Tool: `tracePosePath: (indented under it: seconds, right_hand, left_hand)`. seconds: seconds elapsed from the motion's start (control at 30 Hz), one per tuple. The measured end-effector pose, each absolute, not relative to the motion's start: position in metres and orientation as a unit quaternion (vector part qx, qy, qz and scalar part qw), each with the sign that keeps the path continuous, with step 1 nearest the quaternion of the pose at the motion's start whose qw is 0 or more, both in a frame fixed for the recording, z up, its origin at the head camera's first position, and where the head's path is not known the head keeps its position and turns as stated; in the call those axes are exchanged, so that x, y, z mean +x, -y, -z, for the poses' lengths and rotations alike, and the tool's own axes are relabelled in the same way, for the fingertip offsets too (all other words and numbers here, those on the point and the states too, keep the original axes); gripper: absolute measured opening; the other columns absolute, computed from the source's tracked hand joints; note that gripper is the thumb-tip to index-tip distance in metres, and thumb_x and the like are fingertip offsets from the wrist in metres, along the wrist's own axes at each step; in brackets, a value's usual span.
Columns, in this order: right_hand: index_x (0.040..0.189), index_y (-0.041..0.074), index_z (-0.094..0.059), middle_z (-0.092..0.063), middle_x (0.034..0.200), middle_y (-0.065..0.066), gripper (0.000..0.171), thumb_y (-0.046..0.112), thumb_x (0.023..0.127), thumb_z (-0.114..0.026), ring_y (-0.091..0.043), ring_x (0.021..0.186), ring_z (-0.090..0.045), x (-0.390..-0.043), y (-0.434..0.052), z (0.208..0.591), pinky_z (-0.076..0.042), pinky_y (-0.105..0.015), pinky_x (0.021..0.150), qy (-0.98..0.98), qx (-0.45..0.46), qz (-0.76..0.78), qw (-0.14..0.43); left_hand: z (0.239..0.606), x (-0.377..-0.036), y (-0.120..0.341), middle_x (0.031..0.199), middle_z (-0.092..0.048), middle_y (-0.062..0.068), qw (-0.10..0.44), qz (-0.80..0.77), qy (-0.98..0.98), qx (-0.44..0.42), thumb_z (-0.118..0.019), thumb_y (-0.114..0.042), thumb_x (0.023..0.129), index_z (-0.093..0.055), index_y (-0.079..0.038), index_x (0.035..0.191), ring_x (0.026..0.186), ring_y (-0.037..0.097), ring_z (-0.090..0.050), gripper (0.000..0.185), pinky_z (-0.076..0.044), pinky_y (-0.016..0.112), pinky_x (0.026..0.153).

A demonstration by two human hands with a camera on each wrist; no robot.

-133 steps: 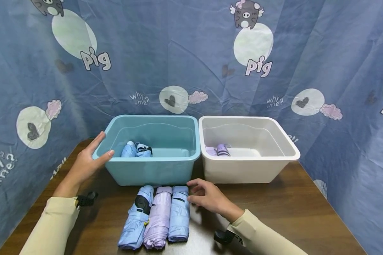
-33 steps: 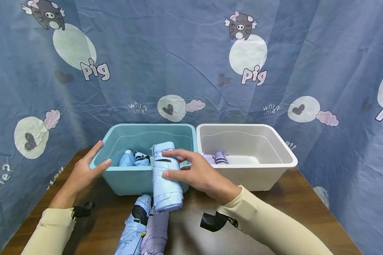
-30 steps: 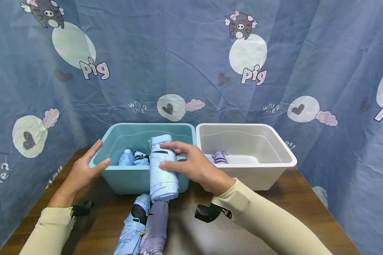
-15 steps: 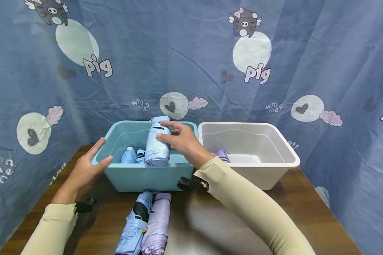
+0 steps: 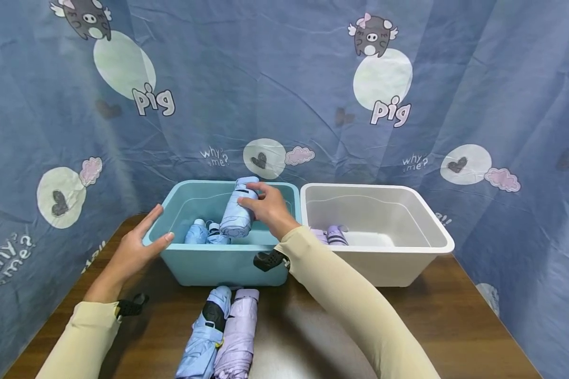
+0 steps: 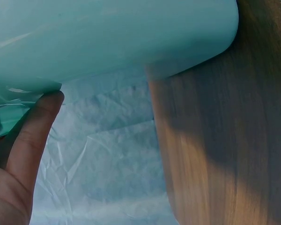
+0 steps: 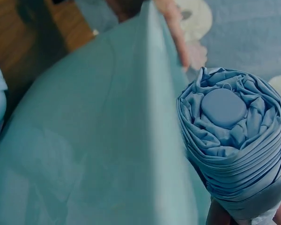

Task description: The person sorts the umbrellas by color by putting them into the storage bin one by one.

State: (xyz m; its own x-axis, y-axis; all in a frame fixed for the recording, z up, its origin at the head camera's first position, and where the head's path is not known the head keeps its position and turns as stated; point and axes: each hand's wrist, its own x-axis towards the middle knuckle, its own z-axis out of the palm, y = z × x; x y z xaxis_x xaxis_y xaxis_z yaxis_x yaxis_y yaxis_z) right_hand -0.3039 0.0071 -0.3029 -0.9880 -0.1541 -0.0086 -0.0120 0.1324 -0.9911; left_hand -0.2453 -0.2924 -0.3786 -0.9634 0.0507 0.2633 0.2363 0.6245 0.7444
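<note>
My right hand (image 5: 268, 208) grips a folded light-blue umbrella (image 5: 238, 213) over the teal bin (image 5: 223, 266). In the right wrist view the umbrella's rolled end (image 7: 223, 108) faces the camera, beside the bin's rim. Two more blue umbrellas lie inside that bin at its left, one of them a blue umbrella (image 5: 196, 232) with a rounded tip. My left hand (image 5: 135, 247) rests at the bin's left rim with thumb and fingers spread; the left wrist view shows one finger (image 6: 35, 136) against the teal wall. On the table lie a blue umbrella (image 5: 204, 337) and a lilac umbrella (image 5: 237, 334), side by side.
A white bin (image 5: 370, 263) stands right beside the teal one, with purple umbrellas (image 5: 335, 235) at its left inside. Both bins sit on a wooden table (image 5: 436, 310). Behind them hangs a blue printed cloth (image 5: 303, 68).
My right hand has picked up the rightmost blue umbrella from the table row and carried it up and forward, over the teal bin's rim. My left hand has stayed at the rim.
</note>
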Motion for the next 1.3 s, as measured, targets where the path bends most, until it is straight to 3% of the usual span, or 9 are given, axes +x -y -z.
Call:
tracePosePath:
  seconds: [0.47, 0.8, 1.17, 1.3]
  right_hand:
    - [0.128, 0.017, -0.064, -0.060, 0.115, -0.012, 0.044, 0.013, 0.085, -0.074, -0.019, 0.090, -0.061, -0.318, -0.003, 0.329, -0.056, -0.030, 0.070, -0.793, -0.012, 0.607, 0.046]
    - [0.123, 0.021, -0.069, -0.056, 0.132, -0.009, 0.037, 0.015, 0.087, -0.073, -0.019, 0.097, -0.059, -0.321, 0.000, 0.336, -0.056, -0.029, 0.070, -0.840, -0.024, 0.539, 0.062]
    - [0.121, 0.017, -0.069, -0.060, 0.123, -0.011, 0.037, 0.013, 0.085, -0.073, -0.018, 0.086, -0.063, -0.320, 0.000, 0.338, -0.055, -0.026, 0.065, -0.880, -0.040, 0.468, 0.068]
    - [0.121, 0.016, -0.070, -0.060, 0.125, -0.012, 0.036, 0.015, 0.085, -0.073, -0.020, 0.095, -0.060, -0.318, 0.000, 0.341, -0.054, -0.029, 0.075, -0.900, -0.047, 0.428, 0.070]
  left_hand:
    - [0.381, -0.248, 0.292, 0.161, -0.011, 0.005, 0.115, 0.413, 0.900, -0.081, -0.062, -0.041, 0.092, -0.013, -0.029, 0.156, 0.139, 0.050, -0.022, 0.082, -0.027, 0.075, 0.095]
    - [0.381, -0.248, 0.291, 0.161, -0.011, 0.005, 0.120, 0.418, 0.897, -0.084, -0.062, -0.041, 0.091, -0.014, -0.027, 0.156, 0.140, 0.049, -0.020, 0.082, -0.026, 0.074, 0.097]
    - [0.380, -0.247, 0.293, 0.161, -0.010, 0.004, 0.120, 0.418, 0.896, -0.087, -0.063, -0.041, 0.091, -0.014, -0.027, 0.156, 0.140, 0.048, -0.020, 0.082, -0.026, 0.075, 0.096]
    - [0.381, -0.245, 0.293, 0.161, -0.011, 0.006, 0.117, 0.421, 0.896, -0.085, -0.062, -0.040, 0.092, -0.014, -0.025, 0.156, 0.139, 0.050, -0.021, 0.082, -0.026, 0.075, 0.096]
